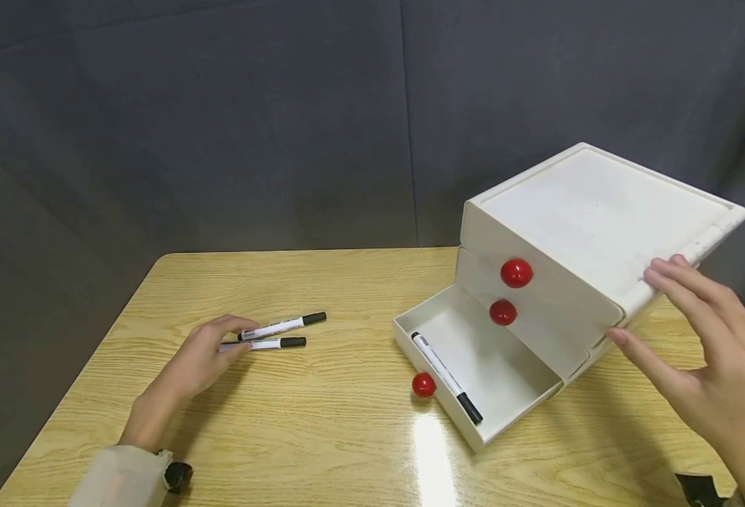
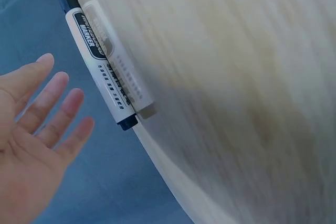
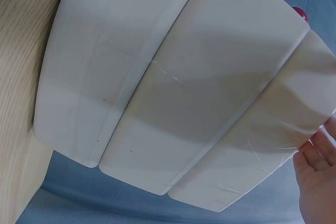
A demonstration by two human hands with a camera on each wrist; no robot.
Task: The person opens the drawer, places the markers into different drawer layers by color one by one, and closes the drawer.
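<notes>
Two white whiteboard markers with black caps, an upper one (image 1: 277,328) and a lower one (image 1: 265,344), lie on the table at the left. My left hand (image 1: 204,355) is over their left ends, fingertips right at them. In the left wrist view, its fingers are spread beside a marker (image 2: 100,66). At the right stands a white three-drawer box (image 1: 607,211) with red knobs, its bottom drawer (image 1: 499,352) pulled out. Inside that drawer lies another marker (image 1: 445,377). My right hand (image 1: 715,345) rests on the box's top edge with extended fingers, thumb at the front corner.
The wooden table (image 1: 347,422) runs back to a dark curtain (image 1: 284,127). The pulled-out drawer juts toward the table's middle, its red knob (image 1: 423,384) foremost. The two upper drawers, with red knobs (image 1: 516,272), are closed.
</notes>
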